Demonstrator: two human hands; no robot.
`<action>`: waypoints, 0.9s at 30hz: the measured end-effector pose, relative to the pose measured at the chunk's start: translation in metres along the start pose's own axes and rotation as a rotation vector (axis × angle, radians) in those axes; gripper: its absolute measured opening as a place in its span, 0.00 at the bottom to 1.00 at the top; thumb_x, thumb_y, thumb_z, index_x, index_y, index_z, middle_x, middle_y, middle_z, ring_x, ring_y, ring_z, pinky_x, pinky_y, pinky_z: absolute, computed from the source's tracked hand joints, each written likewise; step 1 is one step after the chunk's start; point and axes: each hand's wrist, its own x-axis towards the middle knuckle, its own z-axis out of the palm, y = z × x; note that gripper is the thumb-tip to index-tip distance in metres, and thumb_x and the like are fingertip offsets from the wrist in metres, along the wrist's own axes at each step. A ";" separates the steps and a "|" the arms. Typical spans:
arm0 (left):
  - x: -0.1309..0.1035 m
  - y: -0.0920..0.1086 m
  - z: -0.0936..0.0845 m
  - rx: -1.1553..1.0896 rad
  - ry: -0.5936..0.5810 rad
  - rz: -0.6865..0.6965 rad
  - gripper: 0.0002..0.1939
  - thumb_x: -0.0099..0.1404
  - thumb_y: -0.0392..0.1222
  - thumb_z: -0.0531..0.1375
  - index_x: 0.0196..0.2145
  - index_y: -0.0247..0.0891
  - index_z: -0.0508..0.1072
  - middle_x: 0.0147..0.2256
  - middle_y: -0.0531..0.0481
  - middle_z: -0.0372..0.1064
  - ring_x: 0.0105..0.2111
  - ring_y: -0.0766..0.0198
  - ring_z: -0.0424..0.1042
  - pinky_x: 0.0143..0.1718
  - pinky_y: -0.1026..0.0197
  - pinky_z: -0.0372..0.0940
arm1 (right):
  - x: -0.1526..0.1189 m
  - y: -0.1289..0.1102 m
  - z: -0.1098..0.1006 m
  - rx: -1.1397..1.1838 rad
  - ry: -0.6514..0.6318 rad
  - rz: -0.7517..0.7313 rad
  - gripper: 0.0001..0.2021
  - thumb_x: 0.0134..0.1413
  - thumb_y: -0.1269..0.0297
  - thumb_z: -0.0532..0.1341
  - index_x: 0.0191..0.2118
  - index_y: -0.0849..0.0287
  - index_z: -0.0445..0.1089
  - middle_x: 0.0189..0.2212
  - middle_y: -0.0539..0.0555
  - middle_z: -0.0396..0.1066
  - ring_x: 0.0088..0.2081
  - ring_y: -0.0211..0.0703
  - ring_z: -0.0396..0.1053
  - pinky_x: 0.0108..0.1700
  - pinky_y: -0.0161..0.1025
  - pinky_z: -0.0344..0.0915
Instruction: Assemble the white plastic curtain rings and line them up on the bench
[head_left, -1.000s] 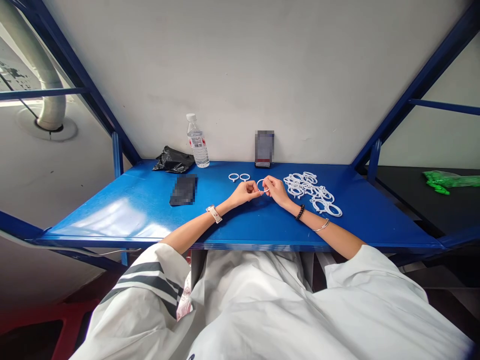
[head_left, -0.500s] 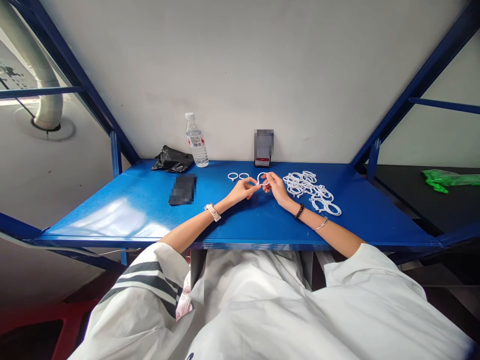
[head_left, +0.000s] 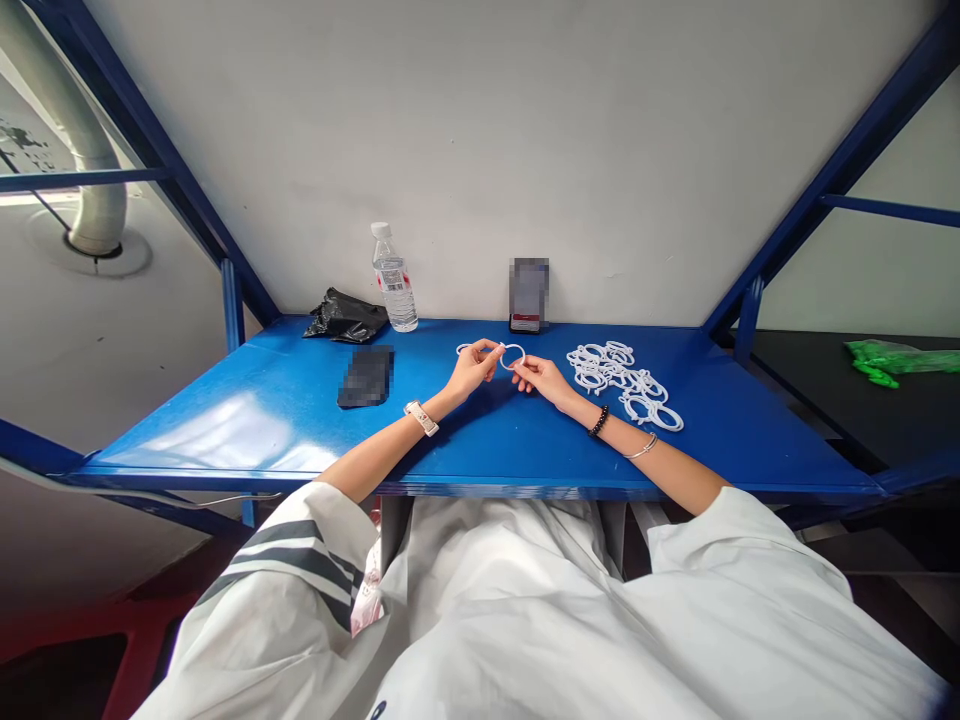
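My left hand [head_left: 472, 368] pinches the ring [head_left: 513, 346] at its left side, thumb and finger nearly together; my right hand [head_left: 546, 380] grips its lower right edge just as narrowly. It's between my hands, over the table [head_left: 510, 455], left of the pile [head_left: 616, 377].

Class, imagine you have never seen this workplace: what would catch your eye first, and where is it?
First comes the bright blue table across the middle of the view, where the left hand and right hand hold a white ring between them. Next is the jumble of white rings on the table, to the right of the right hand. At the far right, a bright green bundle stands out against a dark surface.
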 end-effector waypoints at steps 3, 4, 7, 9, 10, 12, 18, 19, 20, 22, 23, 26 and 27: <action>-0.001 -0.001 0.000 0.008 -0.023 0.003 0.33 0.53 0.72 0.66 0.35 0.36 0.71 0.15 0.59 0.59 0.17 0.71 0.57 0.21 0.65 0.53 | -0.002 0.000 0.003 -0.025 -0.091 0.014 0.20 0.51 0.45 0.67 0.36 0.60 0.72 0.25 0.50 0.72 0.24 0.36 0.68 0.27 0.34 0.63; -0.001 -0.001 0.000 0.011 -0.035 0.001 0.33 0.54 0.72 0.66 0.36 0.36 0.72 0.15 0.59 0.59 0.16 0.71 0.57 0.21 0.65 0.52 | -0.003 -0.001 0.003 -0.040 -0.118 0.008 0.19 0.52 0.46 0.67 0.35 0.60 0.72 0.25 0.50 0.73 0.24 0.36 0.68 0.28 0.34 0.64; -0.001 -0.004 0.000 0.016 -0.056 -0.003 0.34 0.54 0.72 0.65 0.37 0.34 0.74 0.16 0.58 0.59 0.17 0.71 0.57 0.21 0.65 0.52 | -0.005 -0.003 0.004 -0.076 -0.161 -0.015 0.15 0.57 0.51 0.65 0.35 0.60 0.71 0.25 0.49 0.73 0.24 0.35 0.69 0.30 0.35 0.65; -0.001 -0.004 0.000 0.020 -0.058 -0.002 0.34 0.54 0.72 0.65 0.37 0.34 0.75 0.16 0.57 0.60 0.17 0.71 0.58 0.22 0.65 0.53 | -0.004 -0.004 0.005 -0.075 -0.146 -0.013 0.13 0.58 0.54 0.64 0.38 0.60 0.70 0.26 0.49 0.74 0.24 0.35 0.69 0.30 0.34 0.64; -0.001 -0.004 0.000 0.022 -0.055 -0.001 0.34 0.55 0.72 0.65 0.37 0.33 0.75 0.16 0.57 0.60 0.17 0.71 0.58 0.22 0.65 0.53 | -0.004 -0.004 0.005 -0.067 -0.131 -0.006 0.12 0.58 0.55 0.65 0.39 0.60 0.70 0.26 0.48 0.74 0.24 0.35 0.69 0.29 0.34 0.64; -0.001 -0.003 0.000 0.025 -0.045 -0.002 0.34 0.54 0.71 0.66 0.35 0.33 0.75 0.17 0.56 0.61 0.18 0.71 0.58 0.22 0.65 0.54 | -0.002 -0.003 0.005 -0.042 -0.100 0.015 0.12 0.58 0.56 0.65 0.41 0.59 0.70 0.27 0.48 0.74 0.23 0.34 0.69 0.28 0.33 0.64; -0.002 -0.003 0.000 0.026 -0.018 -0.021 0.32 0.53 0.70 0.67 0.30 0.34 0.72 0.18 0.56 0.62 0.18 0.71 0.60 0.22 0.65 0.54 | 0.000 -0.001 0.002 0.032 -0.035 0.017 0.18 0.59 0.47 0.64 0.41 0.58 0.72 0.32 0.50 0.74 0.24 0.33 0.68 0.25 0.32 0.62; -0.002 -0.003 0.000 0.024 -0.017 -0.026 0.32 0.53 0.70 0.67 0.31 0.34 0.72 0.18 0.56 0.62 0.18 0.71 0.60 0.22 0.65 0.54 | -0.001 -0.001 0.001 0.039 -0.024 0.008 0.19 0.58 0.44 0.64 0.41 0.58 0.73 0.31 0.51 0.74 0.24 0.33 0.67 0.25 0.32 0.61; -0.002 -0.003 0.000 0.022 -0.016 -0.030 0.32 0.53 0.70 0.67 0.31 0.34 0.72 0.18 0.57 0.61 0.18 0.71 0.60 0.22 0.65 0.54 | -0.001 -0.001 0.000 0.044 -0.015 -0.002 0.21 0.58 0.42 0.63 0.40 0.58 0.73 0.31 0.51 0.73 0.24 0.33 0.67 0.25 0.32 0.61; -0.002 -0.003 0.001 0.018 -0.017 -0.038 0.33 0.52 0.71 0.67 0.32 0.33 0.72 0.18 0.57 0.61 0.18 0.71 0.59 0.22 0.65 0.54 | -0.001 -0.001 -0.001 0.051 0.000 -0.015 0.23 0.57 0.39 0.63 0.39 0.58 0.74 0.30 0.51 0.73 0.24 0.33 0.65 0.24 0.32 0.59; -0.002 -0.003 0.001 0.016 -0.020 -0.042 0.33 0.52 0.71 0.67 0.32 0.33 0.72 0.18 0.57 0.61 0.18 0.72 0.59 0.22 0.65 0.54 | -0.001 0.000 -0.001 0.058 0.007 -0.017 0.24 0.56 0.38 0.63 0.39 0.58 0.74 0.29 0.51 0.73 0.23 0.32 0.64 0.24 0.32 0.58; -0.003 -0.002 0.002 0.003 -0.030 -0.059 0.34 0.51 0.72 0.66 0.30 0.34 0.71 0.17 0.58 0.59 0.18 0.72 0.58 0.22 0.65 0.54 | 0.000 0.001 -0.002 0.109 0.024 -0.009 0.25 0.52 0.37 0.65 0.37 0.58 0.74 0.28 0.50 0.71 0.21 0.31 0.60 0.22 0.33 0.53; -0.003 -0.002 0.003 -0.002 -0.033 -0.072 0.34 0.51 0.73 0.66 0.29 0.34 0.71 0.17 0.58 0.58 0.18 0.72 0.58 0.22 0.65 0.54 | 0.000 0.001 -0.002 0.134 0.031 -0.009 0.25 0.51 0.37 0.66 0.37 0.58 0.74 0.28 0.49 0.71 0.21 0.30 0.59 0.22 0.33 0.53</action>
